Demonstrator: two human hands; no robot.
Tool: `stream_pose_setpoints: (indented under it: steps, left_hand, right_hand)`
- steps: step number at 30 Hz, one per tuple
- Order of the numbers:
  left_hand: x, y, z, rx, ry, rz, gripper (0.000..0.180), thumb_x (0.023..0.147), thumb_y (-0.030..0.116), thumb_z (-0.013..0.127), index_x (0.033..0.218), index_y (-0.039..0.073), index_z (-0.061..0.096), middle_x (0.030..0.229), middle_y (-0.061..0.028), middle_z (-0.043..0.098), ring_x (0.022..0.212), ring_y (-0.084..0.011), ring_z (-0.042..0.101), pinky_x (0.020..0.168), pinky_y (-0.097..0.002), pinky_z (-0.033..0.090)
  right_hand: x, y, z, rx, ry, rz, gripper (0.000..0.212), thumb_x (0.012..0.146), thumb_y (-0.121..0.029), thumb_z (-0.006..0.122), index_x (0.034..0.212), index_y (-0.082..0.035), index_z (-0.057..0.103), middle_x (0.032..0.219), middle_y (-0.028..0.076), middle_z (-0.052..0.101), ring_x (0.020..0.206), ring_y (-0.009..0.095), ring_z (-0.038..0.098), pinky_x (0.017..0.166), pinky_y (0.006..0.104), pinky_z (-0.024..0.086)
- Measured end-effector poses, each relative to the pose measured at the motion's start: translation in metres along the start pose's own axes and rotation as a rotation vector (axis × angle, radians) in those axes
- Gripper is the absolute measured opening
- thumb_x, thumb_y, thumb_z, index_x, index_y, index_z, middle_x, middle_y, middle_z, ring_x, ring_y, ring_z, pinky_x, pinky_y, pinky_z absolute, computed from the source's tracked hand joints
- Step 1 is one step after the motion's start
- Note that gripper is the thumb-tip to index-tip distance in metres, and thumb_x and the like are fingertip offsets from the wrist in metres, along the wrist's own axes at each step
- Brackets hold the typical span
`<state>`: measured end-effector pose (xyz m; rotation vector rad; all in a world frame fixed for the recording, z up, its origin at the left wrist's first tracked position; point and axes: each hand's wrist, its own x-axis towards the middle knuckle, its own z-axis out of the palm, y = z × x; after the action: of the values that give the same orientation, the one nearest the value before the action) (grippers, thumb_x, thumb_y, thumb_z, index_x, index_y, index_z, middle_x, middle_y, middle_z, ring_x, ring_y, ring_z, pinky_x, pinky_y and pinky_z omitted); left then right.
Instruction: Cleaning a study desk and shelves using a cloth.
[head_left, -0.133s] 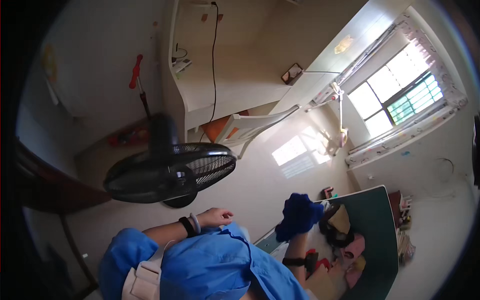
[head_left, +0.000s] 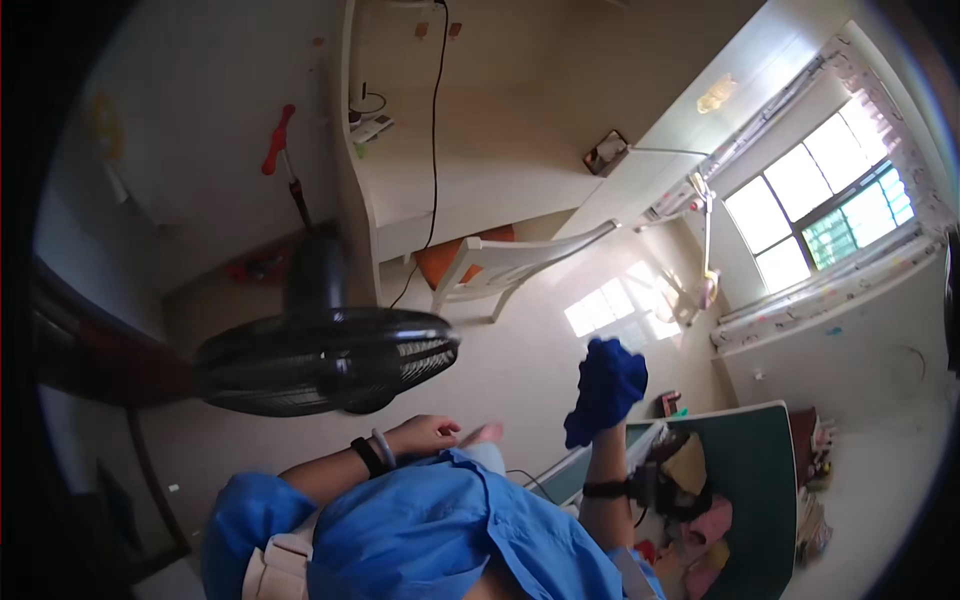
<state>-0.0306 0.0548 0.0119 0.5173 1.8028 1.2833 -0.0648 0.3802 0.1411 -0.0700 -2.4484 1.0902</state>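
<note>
A dark blue, bunchy cloth (head_left: 608,385) covers my right hand, raised at the right of the middle. Its fingers are hidden under the cloth, and a dark band circles the wrist. My left hand (head_left: 425,435) hangs by my lap with its fingers loosely bent and a little apart; nothing shows in it. A black strap and a pale ring sit on that wrist. Just beyond my left hand stands a black fan (head_left: 330,365). Below my right hand is a green-sided bin or bed end (head_left: 750,470) with clothes and other items in it.
A white chair (head_left: 530,255) with an orange seat stands at the pale desk (head_left: 480,150). A black cord (head_left: 436,140) hangs down the desk. A red-handled scooter (head_left: 280,145) leans at the left wall. On the right is a curtained window (head_left: 820,195).
My right hand has risen away from me with the blue cloth, uncovering more of its forearm. The view has shifted slightly; my left hand stays by my lap.
</note>
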Motion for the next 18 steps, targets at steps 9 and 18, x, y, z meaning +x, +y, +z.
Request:
stream_pose_setpoints:
  steps: [9,18]
  left_hand:
    - [0.105,0.075,-0.008,-0.169,0.532,-0.076,0.036,0.09,0.018,0.064,0.12,-0.001,0.058,0.1,-0.0099,0.066,0.091,-0.0159,0.063,0.083,-0.0301,0.051]
    - [0.162,0.112,-0.046,-0.235,0.955,0.137,0.033,0.092,0.014,0.063,0.121,0.0,0.057,0.103,-0.0099,0.066,0.091,-0.0153,0.064,0.083,-0.0291,0.051]
  right_hand:
    - [0.222,-0.001,0.161,0.065,-0.241,-0.87,0.031,0.083,0.0,0.051,0.113,0.004,0.051,0.119,0.023,0.056,0.094,0.033,0.059,0.078,0.0361,0.049]
    - [0.302,0.115,0.108,-0.169,-0.57,-0.566,0.013,0.086,-0.023,0.061,0.095,-0.016,0.066,0.082,0.009,0.07,0.074,0.025,0.067,0.063,0.0371,0.052]
